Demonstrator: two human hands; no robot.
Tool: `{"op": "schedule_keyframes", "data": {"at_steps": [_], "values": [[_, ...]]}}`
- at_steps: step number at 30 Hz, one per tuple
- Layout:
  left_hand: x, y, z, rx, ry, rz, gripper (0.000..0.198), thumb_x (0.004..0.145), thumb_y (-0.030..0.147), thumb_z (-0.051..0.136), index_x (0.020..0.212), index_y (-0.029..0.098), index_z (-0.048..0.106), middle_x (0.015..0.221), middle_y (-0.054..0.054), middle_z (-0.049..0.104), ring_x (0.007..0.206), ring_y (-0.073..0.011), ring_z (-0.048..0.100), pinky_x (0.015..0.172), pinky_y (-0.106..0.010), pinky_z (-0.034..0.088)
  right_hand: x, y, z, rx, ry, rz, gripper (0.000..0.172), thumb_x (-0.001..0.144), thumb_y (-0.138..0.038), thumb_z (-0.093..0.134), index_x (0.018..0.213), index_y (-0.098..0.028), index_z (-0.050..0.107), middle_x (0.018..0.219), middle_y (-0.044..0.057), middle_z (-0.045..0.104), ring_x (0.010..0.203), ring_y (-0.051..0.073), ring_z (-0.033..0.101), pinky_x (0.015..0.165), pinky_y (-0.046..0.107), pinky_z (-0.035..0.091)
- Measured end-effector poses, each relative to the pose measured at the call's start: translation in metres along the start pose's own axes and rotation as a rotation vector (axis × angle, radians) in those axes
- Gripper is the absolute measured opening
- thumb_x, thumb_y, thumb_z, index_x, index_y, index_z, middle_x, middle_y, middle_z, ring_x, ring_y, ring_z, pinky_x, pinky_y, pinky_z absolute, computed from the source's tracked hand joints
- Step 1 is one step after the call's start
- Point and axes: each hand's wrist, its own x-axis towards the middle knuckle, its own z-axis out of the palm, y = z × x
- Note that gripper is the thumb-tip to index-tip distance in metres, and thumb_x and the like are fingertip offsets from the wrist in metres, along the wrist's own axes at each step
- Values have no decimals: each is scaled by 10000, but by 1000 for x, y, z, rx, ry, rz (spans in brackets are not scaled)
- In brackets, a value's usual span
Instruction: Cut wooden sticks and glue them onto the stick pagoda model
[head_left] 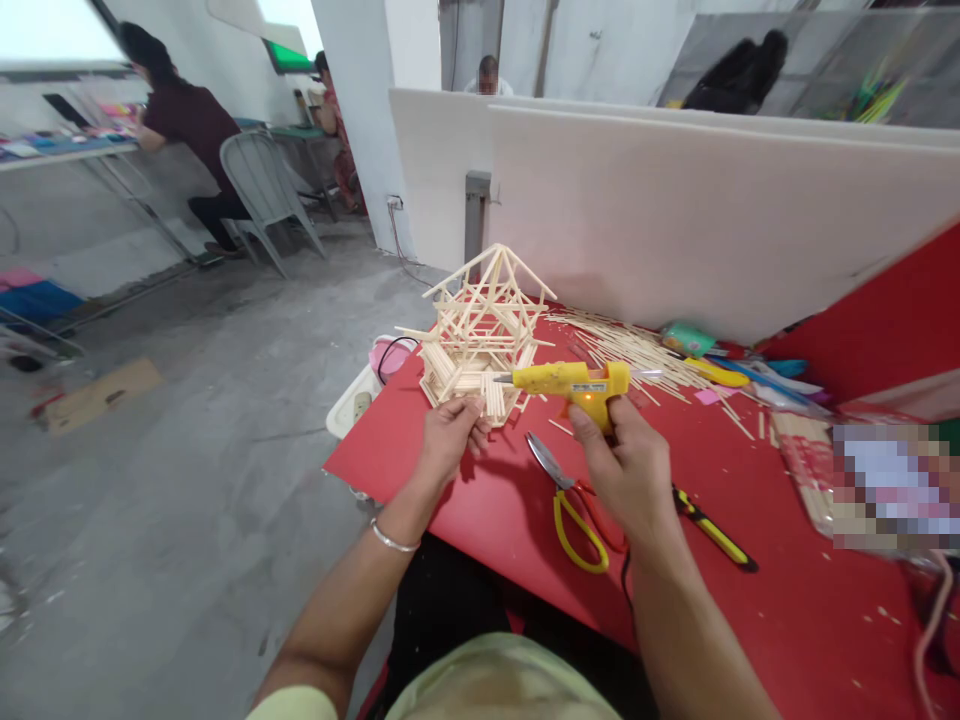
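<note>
A small house-like frame of thin wooden sticks (491, 310) with a peaked roof stands on the red table (480, 510). At its near lower edge, my left hand (454, 430) is closed, fingers pinched at the stick base; what exactly lies between the fingertips is hard to see. My right hand (630, 455) grips a yellow hot glue gun (566, 380) with a small orange light lit. The gun's nozzle points left, close to the short row of sticks on the model's front. Below the gun lie scissors (574, 510) with red and yellow handles.
Loose sticks (622, 350) spread behind the gun. A yellow-black utility knife (716, 530) lies right of my right hand, and a bag of sticks (802, 465) farther right. White boards (675, 210) stand behind the table. A person (184, 130) sits near a chair (266, 180) at left.
</note>
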Motion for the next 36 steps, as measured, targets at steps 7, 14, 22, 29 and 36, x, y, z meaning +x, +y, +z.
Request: {"op": "schedule_keyframes", "data": {"at_steps": [7,14,22,29,36], "values": [[-37,-12,-16,482,-18,476,273,904,365,605,725,181,697,622,-8,634,577,-114,588,595,-225,486,5,-6,13,328,-90,148,365,761,-502,728,856,-190,565,704,-37,538,606,104,453,549,226,376],[-42,-16,-17,715,-87,884,165,930,201,574,1008,190,720,932,-69,747,836,-167,680,775,-289,531,0,1,23,584,-298,286,412,627,-378,850,877,-182,588,707,-45,569,606,96,474,545,222,380],[-44,-19,-15,880,-123,1087,183,932,189,573,1069,167,693,895,-97,739,794,-169,678,719,-277,533,-9,3,20,669,-230,363,242,671,-305,785,815,-169,647,645,-39,581,501,62,415,460,207,324],[-43,-15,-13,831,-193,1127,163,920,168,579,1047,156,680,878,-103,728,787,-181,658,716,-298,523,-18,6,19,773,-260,380,223,642,-256,779,803,-157,660,654,-23,616,487,58,417,449,206,322],[-62,-26,8,583,-269,714,212,951,253,528,820,178,677,700,-43,668,648,-145,626,646,-274,503,-27,13,29,824,-217,387,187,671,-216,715,839,-172,645,682,-38,595,481,57,391,456,218,318]]}}
